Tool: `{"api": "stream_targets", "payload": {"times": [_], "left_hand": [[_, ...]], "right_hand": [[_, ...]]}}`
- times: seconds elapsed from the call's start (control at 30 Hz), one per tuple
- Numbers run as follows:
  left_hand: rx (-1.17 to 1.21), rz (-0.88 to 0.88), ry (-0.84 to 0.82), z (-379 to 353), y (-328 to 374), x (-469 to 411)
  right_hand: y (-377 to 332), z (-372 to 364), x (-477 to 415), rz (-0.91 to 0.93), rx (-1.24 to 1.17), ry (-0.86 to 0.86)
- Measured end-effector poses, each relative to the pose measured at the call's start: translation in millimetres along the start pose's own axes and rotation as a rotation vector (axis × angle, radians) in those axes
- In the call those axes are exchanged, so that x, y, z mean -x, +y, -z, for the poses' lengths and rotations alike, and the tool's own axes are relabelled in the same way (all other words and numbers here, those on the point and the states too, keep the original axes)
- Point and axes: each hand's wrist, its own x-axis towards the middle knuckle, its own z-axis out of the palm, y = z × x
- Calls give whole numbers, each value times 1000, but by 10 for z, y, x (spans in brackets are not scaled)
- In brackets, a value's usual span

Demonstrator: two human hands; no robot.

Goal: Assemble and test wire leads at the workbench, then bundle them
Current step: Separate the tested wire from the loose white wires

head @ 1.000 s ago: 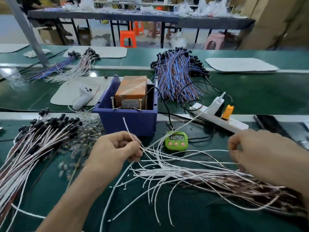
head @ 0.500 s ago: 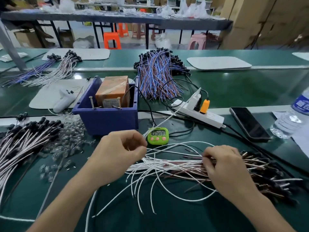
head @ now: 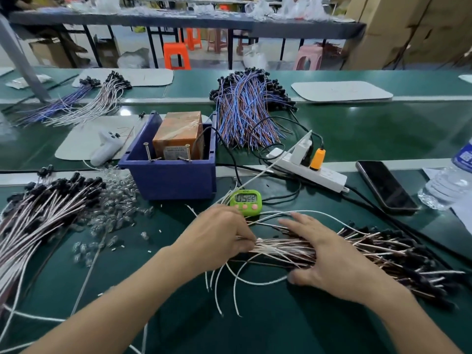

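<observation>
Looks to me like the gather-up stage for this batch. The left hand (head: 219, 238) has its fingers curled round the white tails of the wire leads (head: 281, 247), pinching them together near the middle of the green bench (head: 319, 328). The right hand (head: 329, 259) lies flat on the same heap just to the right, fingers spread, pressing and not gripping. The leads' black-capped ends fan out to the right.

Several white tails splay toward the near edge, so the heap isn't squared up yet, and I can't see a tie or band on it. One white strand (head: 278, 162) runs from the left hand toward the power strip (head: 329, 176). I can't tell if that's a tie or a stray lead.

Probably done already: the big pile of capped leads (head: 38, 213) on the left, also not tied as far as I can see. The scatter of clear caps (head: 115, 203) beside the blue bin (head: 168, 178) suggests more assembly is waiting. The green timer (head: 245, 201) sits just beyond the hands, digits too blurry to read properly.
</observation>
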Motion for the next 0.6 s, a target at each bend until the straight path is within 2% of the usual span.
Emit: {"api": "stream_targets", "payload": {"times": [0.07,0.17,0.3,0.43,0.6], "left_hand": [[38,104,31,-28,-14,58],[140,233,65,-48,-90,156],[252,396,240,99,-268,318],[270,484,311,311,-371,526],[184,600,388,574,-427,875]], "right_hand": [[-23,-51,-53,-64,-56,104],[-25,-163,-87,-67,21,121],[-135,-226,-108,-14,143,153],[-667,-266,-278,132,-1,168],[-1634,-410,-694,298,-242,187]]}}
